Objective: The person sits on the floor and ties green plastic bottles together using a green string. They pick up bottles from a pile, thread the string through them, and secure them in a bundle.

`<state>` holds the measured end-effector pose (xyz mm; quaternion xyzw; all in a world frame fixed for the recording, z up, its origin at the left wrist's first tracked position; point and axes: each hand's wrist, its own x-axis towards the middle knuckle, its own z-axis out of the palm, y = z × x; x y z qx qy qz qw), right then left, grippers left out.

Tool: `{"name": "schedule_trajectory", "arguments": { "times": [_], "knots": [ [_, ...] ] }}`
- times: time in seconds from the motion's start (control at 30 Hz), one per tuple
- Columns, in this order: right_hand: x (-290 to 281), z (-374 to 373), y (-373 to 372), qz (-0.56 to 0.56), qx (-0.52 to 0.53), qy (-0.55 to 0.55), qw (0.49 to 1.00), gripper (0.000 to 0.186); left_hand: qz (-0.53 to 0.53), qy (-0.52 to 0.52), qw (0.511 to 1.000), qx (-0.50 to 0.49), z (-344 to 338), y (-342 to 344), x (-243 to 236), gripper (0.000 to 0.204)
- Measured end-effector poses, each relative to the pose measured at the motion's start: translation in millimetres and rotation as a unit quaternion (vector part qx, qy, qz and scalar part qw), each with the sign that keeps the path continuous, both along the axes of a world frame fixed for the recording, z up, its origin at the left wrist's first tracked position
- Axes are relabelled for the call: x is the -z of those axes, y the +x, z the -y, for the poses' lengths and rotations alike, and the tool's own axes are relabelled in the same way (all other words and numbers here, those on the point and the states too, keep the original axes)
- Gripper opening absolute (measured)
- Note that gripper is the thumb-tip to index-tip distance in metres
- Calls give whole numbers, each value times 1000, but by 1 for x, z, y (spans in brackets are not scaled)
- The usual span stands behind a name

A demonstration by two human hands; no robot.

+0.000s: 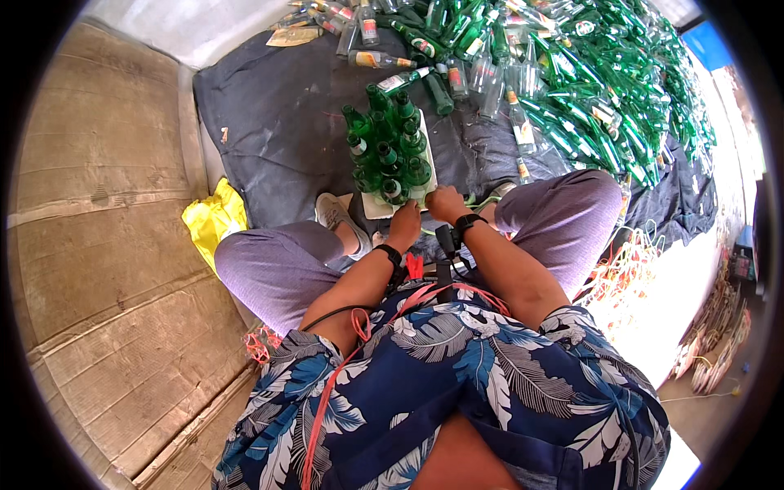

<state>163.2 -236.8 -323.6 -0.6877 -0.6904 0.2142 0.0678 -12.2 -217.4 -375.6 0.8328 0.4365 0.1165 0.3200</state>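
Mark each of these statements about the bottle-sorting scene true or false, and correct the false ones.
1. Both hands are at the near edge of the cluster of upright green bottles. True: the left hand and the right hand meet there.
2. The bottles in the big pile are mostly red. False: they are mostly green, with some clear ones.
3. A yellow bag lies beside the person's left knee. True.
4. The person sits on bare grass. False: a dark cloth is spread under the bottles.
5. Each wrist wears a dark band. True.

Sunlit floor, dark tarp (269, 106), flattened cardboard (98, 204) leftward
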Motion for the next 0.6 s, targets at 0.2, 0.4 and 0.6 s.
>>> {"name": "schedule_trajectory", "arguments": {
  "times": [0.2,0.4,0.6],
  "knots": [
    [-37,6,-9,55,51,77,994,12,50,-118,990,-66,1,13,9,17],
    [24,1,-4,-48,84,38,995,14,148,-209,961,-104,3,11,47,15],
    [63,3,4,-39,19,50,998,16,184,-467,825,-259,-1,28,-13,14]
  ]
}}
